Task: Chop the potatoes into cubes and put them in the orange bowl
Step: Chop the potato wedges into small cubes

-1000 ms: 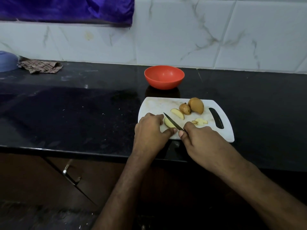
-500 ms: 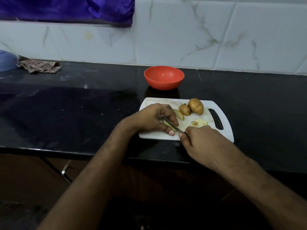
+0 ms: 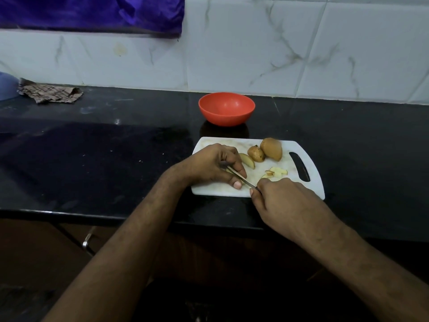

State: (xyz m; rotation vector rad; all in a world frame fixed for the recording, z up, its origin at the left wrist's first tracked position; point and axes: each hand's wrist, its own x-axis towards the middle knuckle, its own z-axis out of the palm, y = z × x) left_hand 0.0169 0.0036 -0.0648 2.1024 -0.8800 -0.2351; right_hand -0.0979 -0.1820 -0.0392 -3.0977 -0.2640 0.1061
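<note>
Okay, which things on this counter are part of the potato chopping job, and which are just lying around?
Part of the job:
white plastic cutting board
small steel knife in the right hand
left hand
brown whole potatoes
pale potato wedge
cut potato bits
round orange bowl

Lying about:
crumpled checked cloth
blue object at the left edge

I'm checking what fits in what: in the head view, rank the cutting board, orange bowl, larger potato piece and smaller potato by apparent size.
Largest to smallest:
1. cutting board
2. orange bowl
3. larger potato piece
4. smaller potato
The bowl sits farther from the camera, so its true size is understated.
</note>
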